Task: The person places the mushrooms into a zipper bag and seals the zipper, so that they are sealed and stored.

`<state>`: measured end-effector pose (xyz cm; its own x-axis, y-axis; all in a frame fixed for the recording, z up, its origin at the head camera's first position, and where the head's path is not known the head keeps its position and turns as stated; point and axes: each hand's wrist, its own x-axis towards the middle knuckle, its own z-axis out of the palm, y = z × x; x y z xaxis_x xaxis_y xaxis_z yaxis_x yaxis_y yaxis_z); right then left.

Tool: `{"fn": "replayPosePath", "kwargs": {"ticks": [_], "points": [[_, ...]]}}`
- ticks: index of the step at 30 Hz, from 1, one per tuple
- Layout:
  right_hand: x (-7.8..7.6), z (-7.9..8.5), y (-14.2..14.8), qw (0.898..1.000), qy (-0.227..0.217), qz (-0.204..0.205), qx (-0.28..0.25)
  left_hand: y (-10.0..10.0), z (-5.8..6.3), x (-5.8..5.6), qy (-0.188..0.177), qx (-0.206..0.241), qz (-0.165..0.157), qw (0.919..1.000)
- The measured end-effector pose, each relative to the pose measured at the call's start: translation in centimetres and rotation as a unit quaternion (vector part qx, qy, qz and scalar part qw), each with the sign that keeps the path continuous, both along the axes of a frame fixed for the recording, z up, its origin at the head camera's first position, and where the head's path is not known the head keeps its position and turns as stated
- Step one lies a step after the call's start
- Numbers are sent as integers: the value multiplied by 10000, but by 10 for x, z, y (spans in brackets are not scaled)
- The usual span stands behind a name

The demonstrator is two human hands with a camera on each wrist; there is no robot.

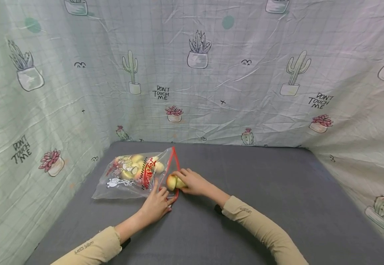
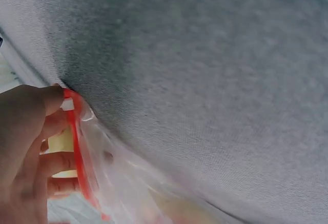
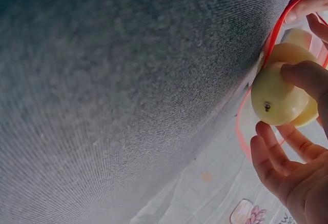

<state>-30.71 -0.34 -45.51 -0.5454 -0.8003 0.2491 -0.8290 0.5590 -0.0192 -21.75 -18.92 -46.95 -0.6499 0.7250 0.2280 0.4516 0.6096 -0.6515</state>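
Observation:
A clear plastic bag [image 1: 104, 189] with a red-edged mouth and cartoon print lies on its side, its mouth facing right. Several yellow fruits [image 1: 159, 167] with a red blush, apple- or pear-like, show through the plastic. At the near corner of the mouth, my left hand [image 1: 157, 206] grips the red edge [image 2: 78, 147] between thumb and fingers. My right hand [image 1: 193, 183] is at the opening and holds a round yellow-green fruit [image 3: 279, 95], dark spot at one end, between thumb and fingers. Another blushed fruit [image 1: 171, 182] sits against it, just inside the mouth.
A dark grey cloth-covered table [image 1: 261, 184] lies under everything and stretches away to the right of the bag. Pale curtains [image 1: 212, 92] printed with potted cacti hang behind the table and along both its sides.

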Motion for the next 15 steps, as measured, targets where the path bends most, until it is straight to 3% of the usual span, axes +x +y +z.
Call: {"fn": "replayPosePath", "kwargs": {"ticks": [8,12,15], "points": [[-2,0,-6,9989,448,113,14,-1,-3,-7,-92,71,-714,9974],[-2,1,-9,9986,494,181,-31,0,-3,-10,-78,68,-1093,9940],[-2,0,-10,9987,455,206,-55,0,-2,-11,-59,-46,-1201,9927]]}}
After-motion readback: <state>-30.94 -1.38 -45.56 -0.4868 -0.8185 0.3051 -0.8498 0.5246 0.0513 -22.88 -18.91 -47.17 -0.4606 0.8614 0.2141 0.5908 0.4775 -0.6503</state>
